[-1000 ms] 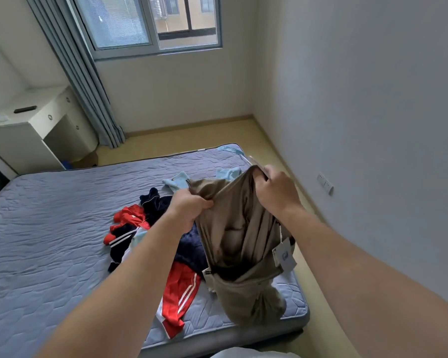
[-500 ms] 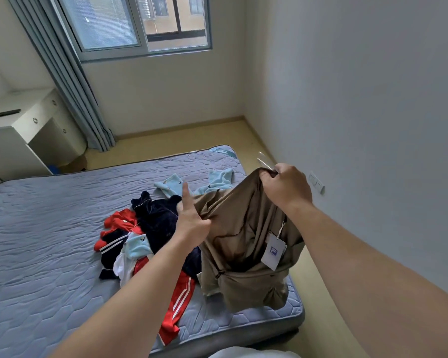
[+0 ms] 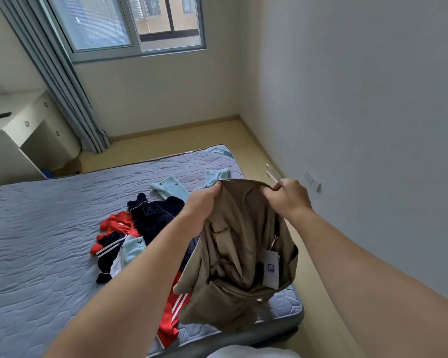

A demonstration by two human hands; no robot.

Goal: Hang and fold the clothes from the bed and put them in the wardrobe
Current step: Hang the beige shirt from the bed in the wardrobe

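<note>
While the fingers of the left hand (image 3: 202,205) are curled and pinch the upper edge of the khaki-brown soft fabric garment (image 3: 233,254), the fingers of the right hand (image 3: 291,200) are curled too. They grip the same edge a little apart, together with a thin clear plastic piece (image 3: 271,174) that sticks out above the knuckles. The garment hangs from both hands over the near right corner of the grey-blue quilted mattress (image 3: 49,228); whether its lower end touches it is not clear. A white paper tag with a blue square (image 3: 270,271) hangs on a string at its right side. Behind the left forearm, on the mattress, lies a heap of red, navy and light blue clothes (image 3: 150,218).
</note>
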